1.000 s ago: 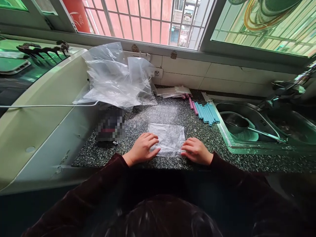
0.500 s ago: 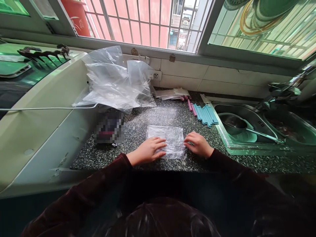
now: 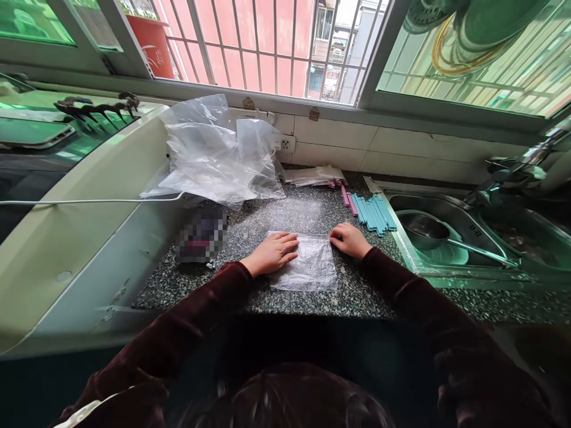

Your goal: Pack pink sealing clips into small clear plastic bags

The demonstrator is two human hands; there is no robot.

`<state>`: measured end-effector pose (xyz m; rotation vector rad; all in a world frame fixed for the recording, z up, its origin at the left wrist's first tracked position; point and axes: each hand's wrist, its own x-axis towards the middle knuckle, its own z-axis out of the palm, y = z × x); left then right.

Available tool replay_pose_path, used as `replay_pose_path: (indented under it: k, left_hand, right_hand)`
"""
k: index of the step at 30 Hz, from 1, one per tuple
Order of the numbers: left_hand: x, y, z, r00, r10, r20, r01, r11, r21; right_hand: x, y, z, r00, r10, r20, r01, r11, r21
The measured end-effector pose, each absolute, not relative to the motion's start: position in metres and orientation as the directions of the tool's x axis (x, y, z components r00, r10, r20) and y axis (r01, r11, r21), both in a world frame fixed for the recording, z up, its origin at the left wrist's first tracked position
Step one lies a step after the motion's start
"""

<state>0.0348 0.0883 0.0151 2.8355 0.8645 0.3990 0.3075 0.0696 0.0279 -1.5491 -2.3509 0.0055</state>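
Observation:
A clear, slightly wrinkled plastic bag lies flat on the speckled counter. My left hand rests palm down across its upper left part, with the fingers stretched out. At the bag's upper right corner, my right hand has thumb and fingertips pinched together on the edge. Right of and beyond that hand lie several blue plastic strips, which look like bag-sealing clips, and a few pink strips.
A heap of large clear plastic bags stands at the back left, near a blurred-out object. Flat packets lie by the wall. To the right, a sink holds a pan. A white cable crosses at left.
My left hand has shifted up the bag towards its top edge. My right hand has moved up from the bag's right side to its upper corner. The camera view has tilted slightly.

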Motion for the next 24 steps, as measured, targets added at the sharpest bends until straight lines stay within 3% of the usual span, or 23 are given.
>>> replay_pose_path:
  k: [4,10,18,24]
  left_hand:
    - [0.039,0.105,0.017,0.739,0.614,0.279,0.567,-0.789,0.235]
    - [0.041,0.117,0.011,0.667,0.723,0.183,0.696,-0.691,0.194]
    - [0.048,0.102,0.017,0.716,0.679,0.160,0.662,-0.734,0.153]
    - [0.038,0.103,0.015,0.657,0.742,0.131,0.722,-0.670,0.172]
  right_hand:
    - [0.302,0.086,0.038,-0.255,0.944,0.207,0.911,0.307,-0.274]
    - [0.288,0.099,0.044,-0.271,0.962,0.045,0.927,0.273,-0.258]
    - [0.273,0.096,0.045,-0.200,0.977,0.080,0.951,0.213,-0.223]
    - [0.271,0.097,0.042,-0.192,0.980,0.043,0.962,0.197,-0.188]
